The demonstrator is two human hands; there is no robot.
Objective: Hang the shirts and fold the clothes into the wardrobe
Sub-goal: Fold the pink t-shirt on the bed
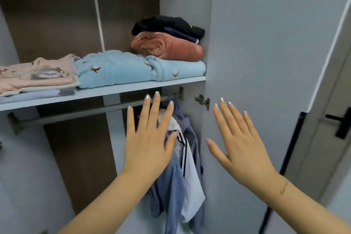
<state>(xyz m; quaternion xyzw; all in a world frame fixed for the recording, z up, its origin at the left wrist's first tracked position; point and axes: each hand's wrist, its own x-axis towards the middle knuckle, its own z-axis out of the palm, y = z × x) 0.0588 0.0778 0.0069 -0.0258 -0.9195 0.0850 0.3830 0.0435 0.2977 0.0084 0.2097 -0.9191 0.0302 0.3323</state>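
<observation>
The wardrobe's shelf point(117, 91) carries folded clothes: a pink printed top point(36, 75) at its left end, a light blue fleece point(121, 69) in the middle reaching to the right end, and on that, at the right end, a rust-coloured roll point(171, 48) under a black garment point(167, 24). Below, shirts point(182, 167) hang at the right end of the rail point(85, 113), beside the open door point(266, 62). The left hand point(148, 148) and right hand point(241, 146) are raised flat, fingers straight and spread, holding nothing. A dark door handle point(341, 123) shows at far right.
</observation>
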